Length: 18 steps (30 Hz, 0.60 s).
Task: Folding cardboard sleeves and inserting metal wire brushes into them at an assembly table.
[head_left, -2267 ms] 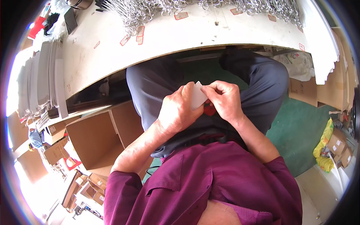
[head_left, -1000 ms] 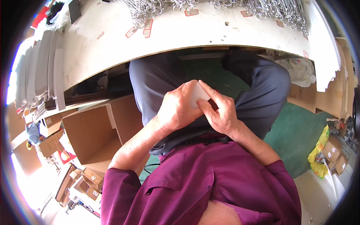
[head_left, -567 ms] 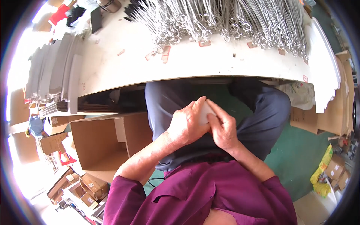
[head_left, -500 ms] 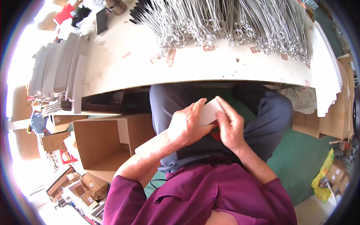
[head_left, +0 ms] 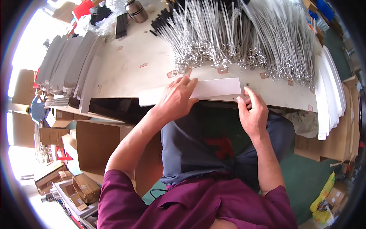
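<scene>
A long, narrow white box [head_left: 217, 87], seemingly of card, lies along the front edge of the table. My left hand [head_left: 178, 95] grips its middle, with fingers over the top and the thumb on the near side. Just off the box's right end is my right hand [head_left: 254, 110], its thumb and forefinger apart and nothing between them. Beyond the box lies a wide heap of thin metal wire rods [head_left: 213, 38] with looped near ends; some have dark tips at the far left.
Stacked white strips [head_left: 78, 61] stand at the table's left; more white strips [head_left: 328, 91] lie at its right edge. A phone [head_left: 121, 26] and a metal flask [head_left: 136, 11] sit at the back left. Below the table is an open cardboard box [head_left: 98, 143].
Both hands have moved forward from above my lap to the table edge, bringing the white box. My right hand has come away from it; my left still holds it.
</scene>
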### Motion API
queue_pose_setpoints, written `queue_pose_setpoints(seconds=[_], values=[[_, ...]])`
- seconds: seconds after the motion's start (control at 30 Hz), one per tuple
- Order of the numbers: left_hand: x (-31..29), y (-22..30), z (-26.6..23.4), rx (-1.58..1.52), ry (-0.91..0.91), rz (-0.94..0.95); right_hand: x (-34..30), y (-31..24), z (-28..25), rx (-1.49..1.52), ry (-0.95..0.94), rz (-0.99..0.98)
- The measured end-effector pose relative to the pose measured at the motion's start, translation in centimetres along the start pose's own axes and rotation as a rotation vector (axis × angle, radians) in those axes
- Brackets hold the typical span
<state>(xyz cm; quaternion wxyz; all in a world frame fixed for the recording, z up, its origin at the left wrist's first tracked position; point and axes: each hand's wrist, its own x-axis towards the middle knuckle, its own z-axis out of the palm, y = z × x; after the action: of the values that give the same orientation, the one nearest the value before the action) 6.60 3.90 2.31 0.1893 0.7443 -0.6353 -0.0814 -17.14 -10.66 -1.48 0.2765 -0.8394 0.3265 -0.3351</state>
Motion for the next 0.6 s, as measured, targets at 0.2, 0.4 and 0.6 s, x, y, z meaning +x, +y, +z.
queue_pose_setpoints(seconds=[0.2, 0.4, 0.6], values=[[1.1, -0.1, 0.5, 0.026, -0.064, -0.006, 1.5, 0.9, 1.0, -0.15, 0.041, -0.266], [0.7, -2.3, 1.5, -0.011, 0.156, 0.045, 2.3, 0.7, 1.5, -0.187, 0.028, -0.226], [0.7, -2.3, 0.5, -0.002, 0.416, 0.209, 1.9, 1.4, 1.3, -0.163, 0.0, -0.22]])
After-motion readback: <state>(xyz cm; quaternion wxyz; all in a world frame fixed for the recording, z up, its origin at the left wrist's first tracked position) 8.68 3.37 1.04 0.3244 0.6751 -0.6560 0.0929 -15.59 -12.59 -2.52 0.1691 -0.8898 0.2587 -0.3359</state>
